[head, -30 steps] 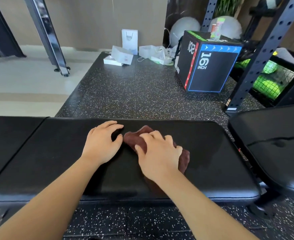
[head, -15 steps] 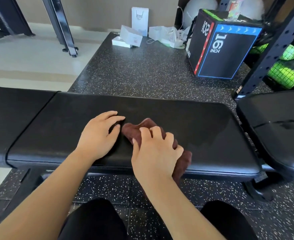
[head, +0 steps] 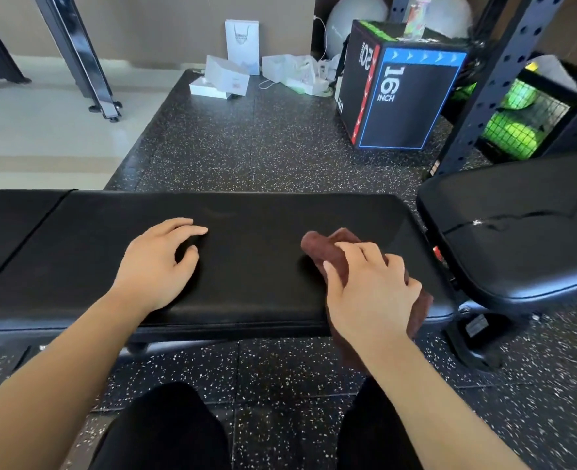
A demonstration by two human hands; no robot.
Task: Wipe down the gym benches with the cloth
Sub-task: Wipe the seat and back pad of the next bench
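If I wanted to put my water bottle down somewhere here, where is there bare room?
The bench pad is bare between the left hand and the right hand pressing the brown cloth. The speckled floor mat is open between the bench and the white boxes. It is crowded by the plyo box and rack post.

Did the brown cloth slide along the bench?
Yes. The cloth went right with the right hand, away from the resting left hand, toward the bench end.

2 benches [head: 246, 232] [head: 517, 232], 1 cloth [head: 321, 247], 2 hands [head: 154, 266] [head: 371, 293], 1 plyo box [head: 402, 93]
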